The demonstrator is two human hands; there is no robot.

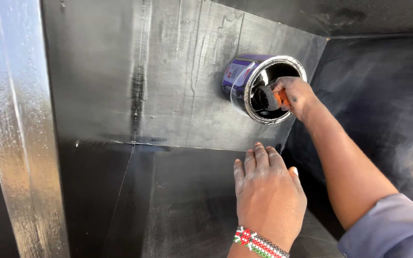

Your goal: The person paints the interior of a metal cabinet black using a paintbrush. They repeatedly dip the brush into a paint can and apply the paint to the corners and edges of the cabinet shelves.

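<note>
Beaded wristband [260, 242] on the left wrist; seemingly grey-blue sleeve [392, 228] on the right arm.

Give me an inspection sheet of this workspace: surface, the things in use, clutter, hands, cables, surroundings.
Surface: black-painted metal panels, glossy and wet-looking, with a welded seam down the middle.
Things in use: open paint can with black paint inside, standing on the panel; brush with orange handle and black bristles dipped into the can.
Clutter: nothing seen.
Hands: right hand grips the brush at the can's mouth; left hand rests flat on the lower panel, with a beaded bracelet at the wrist.
Cables: nothing seen.
Surroundings: shiny painted metal post at left; dark painted wall at right.
</note>
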